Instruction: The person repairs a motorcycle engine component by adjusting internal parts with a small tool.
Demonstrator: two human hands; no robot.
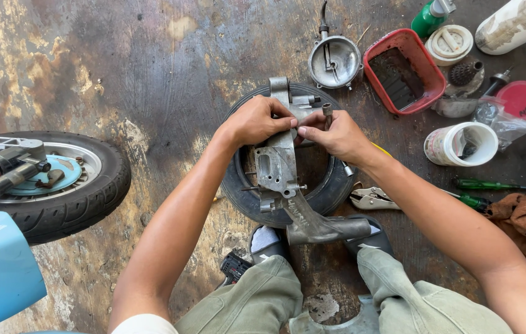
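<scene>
Gripping a grey cast-metal engine arm (pixel 278 164) laid across a black rubber tyre (pixel 331 192) | left hand (pixel 255 120) closed on its upper end | right hand (pixel 336 135) pinching beside it, fingertips meeting

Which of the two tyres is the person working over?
The bare tyre lying flat under both hands, with the grey metal casing resting on it. The other tyre, at left, remains fitted to the scooter.

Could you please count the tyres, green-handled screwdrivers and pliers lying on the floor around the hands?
Tyres: 2, one under the hands and one on the scooter wheel.
Green-handled screwdrivers: 2, upper and lower.
Pliers: 1.
Total: 5
</scene>
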